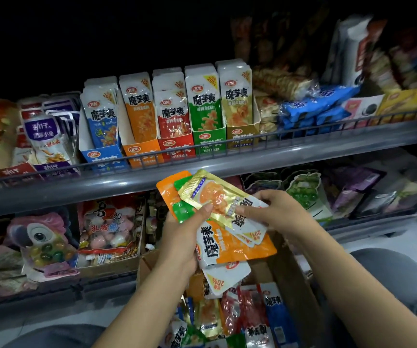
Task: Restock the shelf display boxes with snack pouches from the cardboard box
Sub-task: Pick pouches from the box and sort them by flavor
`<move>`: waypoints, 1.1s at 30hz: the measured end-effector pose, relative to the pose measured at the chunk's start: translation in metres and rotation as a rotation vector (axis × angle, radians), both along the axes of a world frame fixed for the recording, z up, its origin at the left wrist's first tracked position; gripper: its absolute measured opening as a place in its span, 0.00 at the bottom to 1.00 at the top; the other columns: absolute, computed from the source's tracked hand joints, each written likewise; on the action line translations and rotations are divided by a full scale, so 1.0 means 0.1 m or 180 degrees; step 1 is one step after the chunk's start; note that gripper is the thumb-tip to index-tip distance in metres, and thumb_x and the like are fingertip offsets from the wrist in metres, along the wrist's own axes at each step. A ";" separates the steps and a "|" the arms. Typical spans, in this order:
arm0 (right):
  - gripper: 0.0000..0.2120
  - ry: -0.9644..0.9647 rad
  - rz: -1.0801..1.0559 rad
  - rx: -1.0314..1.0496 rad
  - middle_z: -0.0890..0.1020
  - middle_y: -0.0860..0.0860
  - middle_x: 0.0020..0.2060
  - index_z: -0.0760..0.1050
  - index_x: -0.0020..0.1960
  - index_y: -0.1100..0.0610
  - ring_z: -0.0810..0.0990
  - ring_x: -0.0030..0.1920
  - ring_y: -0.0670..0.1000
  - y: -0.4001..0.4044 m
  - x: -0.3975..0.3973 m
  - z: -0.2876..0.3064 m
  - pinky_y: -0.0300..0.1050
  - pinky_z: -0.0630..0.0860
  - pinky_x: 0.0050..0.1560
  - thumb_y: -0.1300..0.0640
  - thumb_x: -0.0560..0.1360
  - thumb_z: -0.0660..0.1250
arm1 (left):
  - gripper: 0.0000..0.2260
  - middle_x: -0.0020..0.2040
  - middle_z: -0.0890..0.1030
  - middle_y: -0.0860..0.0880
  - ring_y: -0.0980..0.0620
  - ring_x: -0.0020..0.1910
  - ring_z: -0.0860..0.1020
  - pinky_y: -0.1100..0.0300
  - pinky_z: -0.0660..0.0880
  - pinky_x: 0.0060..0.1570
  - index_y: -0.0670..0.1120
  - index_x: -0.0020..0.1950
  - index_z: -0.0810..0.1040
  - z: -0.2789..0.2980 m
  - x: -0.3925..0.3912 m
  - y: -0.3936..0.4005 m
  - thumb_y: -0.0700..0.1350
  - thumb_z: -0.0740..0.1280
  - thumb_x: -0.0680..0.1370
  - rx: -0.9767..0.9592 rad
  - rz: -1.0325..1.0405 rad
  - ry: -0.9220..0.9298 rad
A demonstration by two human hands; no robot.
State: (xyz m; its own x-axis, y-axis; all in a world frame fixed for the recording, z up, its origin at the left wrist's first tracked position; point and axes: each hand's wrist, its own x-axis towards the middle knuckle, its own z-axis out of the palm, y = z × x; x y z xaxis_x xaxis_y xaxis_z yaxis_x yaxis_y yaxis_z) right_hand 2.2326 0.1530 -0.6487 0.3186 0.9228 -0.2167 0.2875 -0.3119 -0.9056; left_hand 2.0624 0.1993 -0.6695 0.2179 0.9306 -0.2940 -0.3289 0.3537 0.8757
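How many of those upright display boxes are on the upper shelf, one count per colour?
Blue display box: 1
Orange display box: 1
Red display box: 1
Green display box: 1
Gold display box: 1
Total: 5

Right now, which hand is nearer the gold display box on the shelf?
Right. The right hand sits almost directly below the gold display box, pinching the gold pouch; the left hand is lower and further left.
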 end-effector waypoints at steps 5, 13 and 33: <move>0.13 0.0308 -0.0233 0.0085 0.84 0.58 0.40 0.76 0.41 0.59 0.84 0.40 0.58 0.11 0.14 0.26 0.54 0.80 0.44 0.55 0.64 0.79 | 0.15 0.48 0.84 0.42 0.45 0.38 0.84 0.51 0.81 0.36 0.43 0.57 0.78 0.19 0.24 0.06 0.36 0.72 0.71 -0.0204 0.0040 -0.0187; 0.10 0.0505 -0.0509 0.0640 0.80 0.51 0.31 0.76 0.40 0.58 0.77 0.26 0.46 0.29 0.44 0.72 0.38 0.72 0.26 0.65 0.66 0.76 | 0.13 0.50 0.84 0.43 0.42 0.46 0.83 0.41 0.79 0.48 0.45 0.54 0.78 0.44 0.28 0.40 0.38 0.73 0.71 0.0267 0.0209 -0.0066; 0.21 -0.3892 0.0775 -0.0050 0.78 0.49 0.56 0.78 0.58 0.51 0.77 0.53 0.53 1.29 0.73 1.99 0.44 0.75 0.43 0.69 0.69 0.70 | 0.19 0.48 0.84 0.46 0.43 0.41 0.84 0.38 0.80 0.44 0.51 0.55 0.76 0.53 0.24 0.81 0.47 0.77 0.67 0.0556 0.0427 0.0278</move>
State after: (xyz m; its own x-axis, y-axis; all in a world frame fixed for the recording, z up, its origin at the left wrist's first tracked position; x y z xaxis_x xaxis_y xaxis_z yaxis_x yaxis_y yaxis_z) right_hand 2.3054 0.2820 -0.4492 0.1401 0.9861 0.0895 0.9901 -0.1406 -0.0006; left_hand 2.0865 0.2803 -0.6163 0.0697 0.9879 -0.1383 -0.2828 0.1525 0.9470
